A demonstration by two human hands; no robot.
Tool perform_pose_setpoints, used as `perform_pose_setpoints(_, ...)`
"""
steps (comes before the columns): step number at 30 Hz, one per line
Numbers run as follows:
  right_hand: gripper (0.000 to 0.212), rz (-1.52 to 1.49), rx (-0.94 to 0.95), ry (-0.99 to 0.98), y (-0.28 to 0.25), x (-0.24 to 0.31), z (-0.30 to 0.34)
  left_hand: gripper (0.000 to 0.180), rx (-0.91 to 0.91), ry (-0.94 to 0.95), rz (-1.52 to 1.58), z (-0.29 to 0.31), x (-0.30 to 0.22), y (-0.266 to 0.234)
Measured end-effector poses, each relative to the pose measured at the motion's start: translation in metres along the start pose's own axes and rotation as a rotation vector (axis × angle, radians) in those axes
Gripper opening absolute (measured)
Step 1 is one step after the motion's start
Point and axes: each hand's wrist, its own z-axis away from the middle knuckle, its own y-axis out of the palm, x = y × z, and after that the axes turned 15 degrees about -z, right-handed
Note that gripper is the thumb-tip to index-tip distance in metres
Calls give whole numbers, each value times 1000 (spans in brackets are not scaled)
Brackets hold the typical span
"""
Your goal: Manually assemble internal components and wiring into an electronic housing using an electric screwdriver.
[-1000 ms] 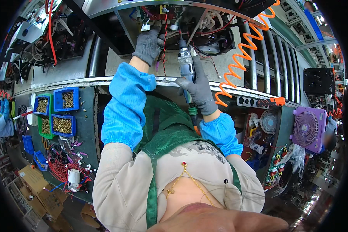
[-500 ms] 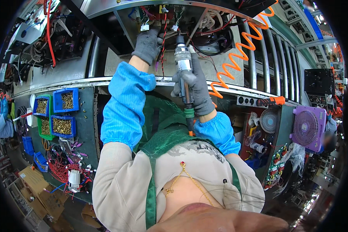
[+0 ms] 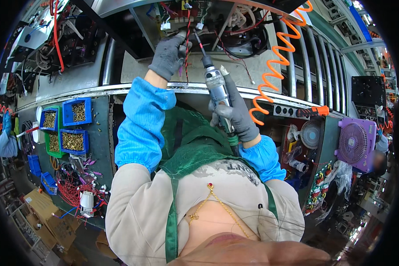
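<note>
My right hand, in a grey glove, is wrapped round an air screwdriver with a silver body. Its long thin bit points up and away, into the open front of a metal equipment case. My left hand, also gloved, is closed at the case opening, left of the bit. Whatever its fingers pinch is hidden. A twisted red and black wire hangs down just beside those fingers. White connectors on short leads hang by the circuit board inside the case.
An orange coiled air hose hangs at the right, before metal rollers. Blue bins of brass screws sit on the left bench, near red wires. A purple fan and an orange-handled tool are at the right.
My right hand has drawn the screwdriver back toward me and slightly right, so its bit now shows. The left hand has shifted slightly toward me, still at the case opening.
</note>
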Motion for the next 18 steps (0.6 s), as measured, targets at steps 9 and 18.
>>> perform_pose_setpoints(9, 100, -51, -15, 31, -20, -3, 20, 20, 172, -960, 1476, -8, -20, 9)
perform_pose_setpoints(18, 99, -57, -11, 24, -26, 4, 25, 23, 201, -930, 1592, -6, -15, 21)
